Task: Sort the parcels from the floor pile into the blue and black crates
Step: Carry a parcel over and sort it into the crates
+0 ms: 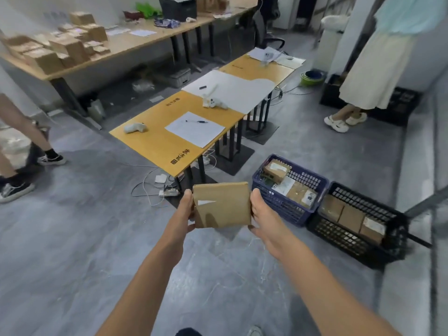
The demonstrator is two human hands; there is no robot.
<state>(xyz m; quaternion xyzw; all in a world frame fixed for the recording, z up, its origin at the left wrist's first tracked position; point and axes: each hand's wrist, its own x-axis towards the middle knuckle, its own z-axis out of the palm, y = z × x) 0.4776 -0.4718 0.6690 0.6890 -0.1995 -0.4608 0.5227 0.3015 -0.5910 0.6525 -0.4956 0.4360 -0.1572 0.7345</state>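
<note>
A flat brown cardboard parcel [221, 204] is held upright in the air, just left of the blue crate [288, 208]. It touches the black crate [339, 235]; both hold brown boxes [350, 215].

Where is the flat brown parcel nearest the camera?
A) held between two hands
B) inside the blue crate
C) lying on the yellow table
A: the left hand and the right hand grip the parcel by its two sides, outside the blue crate.

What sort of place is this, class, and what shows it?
Probably a packing or dispatch workroom: cardboard boxes stacked on a long desk, a blue crate and a black crate of parcels on the floor, another parcel held between the left hand and right hand.
</note>
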